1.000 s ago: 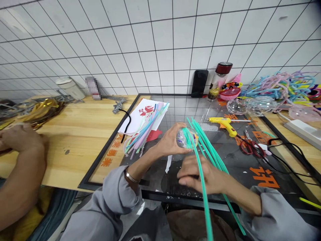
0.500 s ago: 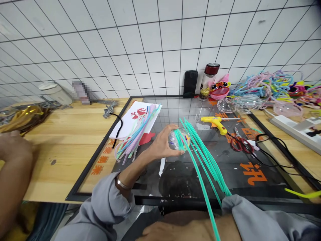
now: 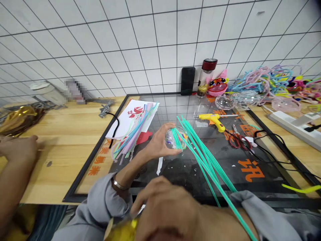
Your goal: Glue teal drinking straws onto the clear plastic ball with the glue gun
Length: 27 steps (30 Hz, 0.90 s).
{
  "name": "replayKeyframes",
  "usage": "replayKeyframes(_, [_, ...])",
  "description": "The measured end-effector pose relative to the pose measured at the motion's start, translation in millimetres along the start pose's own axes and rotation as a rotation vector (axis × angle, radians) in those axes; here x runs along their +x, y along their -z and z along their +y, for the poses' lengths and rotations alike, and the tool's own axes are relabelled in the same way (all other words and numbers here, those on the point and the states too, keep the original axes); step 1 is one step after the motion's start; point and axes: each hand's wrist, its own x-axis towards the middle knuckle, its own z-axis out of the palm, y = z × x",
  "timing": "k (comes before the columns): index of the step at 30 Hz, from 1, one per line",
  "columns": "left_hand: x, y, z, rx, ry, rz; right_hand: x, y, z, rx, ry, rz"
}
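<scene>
My left hand (image 3: pixel 159 142) is curved round a small clear plastic round container (image 3: pixel 169 140), thumb and fingers on opposite sides. Short teal strips lie across the container, with bits of other colours showing through it. Long teal strips (image 3: pixel 204 152), which look like pipe cleaners, run beside it down to the right and over my right forearm. Low in front of me, my right hand (image 3: pixel 165 204) is smeared by motion, and its grip is unclear. Just below it a shiny yellow thing (image 3: pixel 124 231) shows, partly cut off by the frame.
Pastel strips (image 3: pixel 136 134) lie on a white paper sheet (image 3: pixel 126 115). To the right are a yellow glue gun (image 3: pixel 212 120), red-handled scissors (image 3: pixel 238 141), black cables and a power strip (image 3: pixel 293 127). A phone (image 3: pixel 187 81) and bottle (image 3: pixel 206 78) stand by the wall. Another person's arm (image 3: pixel 17 167) is at left.
My right hand has risen from the bottom edge to in front of the table, with a yellow thing now showing below it. One long teal strip has swung right. My left hand still holds the container.
</scene>
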Motion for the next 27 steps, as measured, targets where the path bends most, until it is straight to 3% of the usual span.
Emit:
replayKeyframes(1, [0.1, 0.0, -0.4, -0.004, 0.003, 0.000, -1.7, 8.9, -0.6, 0.177, -0.098, 0.172])
replayKeyframes(3, [0.6, -0.6, -2.5, -0.016, -0.008, 0.003, -5.2, 21.7, -0.5, 0.384, -0.318, 0.355])
replayKeyframes(6, [1.6, -3.0, -8.0, -0.072, -0.059, 0.044, -10.4, 26.9, 6.4, 0.492, -0.514, 0.493])
replayKeyframes(9, [2.4, -5.7, -11.7, -0.096, -0.064, 0.065, -16.6, 23.5, 18.0, 0.409, -0.567, 0.524])
replayKeyframes(13, [2.4, -6.2, -8.5, -0.070, -0.061, 0.054, -26.8, 25.8, 25.7, -0.012, -0.484, 0.440])
replayKeyframes(15, [2.2, -5.3, -5.6, -0.054, -0.067, 0.053, -30.6, 30.9, 26.0, -0.285, -0.247, 0.409])
replayKeyframes(18, [2.5, -4.5, -4.1, -0.025, -0.058, 0.088, -35.8, 35.4, 30.4, -0.680, 0.260, 0.282])
replayKeyframes(20, [3.0, -4.7, -5.4, 0.009, -0.035, 0.111, -41.0, 33.2, 38.5, -0.830, 0.413, 0.179])
replayKeyframes(22, [3.5, -5.4, -7.5, 0.028, -0.021, 0.124, -47.9, 28.1, 49.4, -0.886, 0.382, 0.009])
replayKeyframes(27, [3.9, -7.4, -9.0, 0.012, -0.072, 0.135, -61.0, 20.6, 70.5, -0.805, 0.017, -0.266])
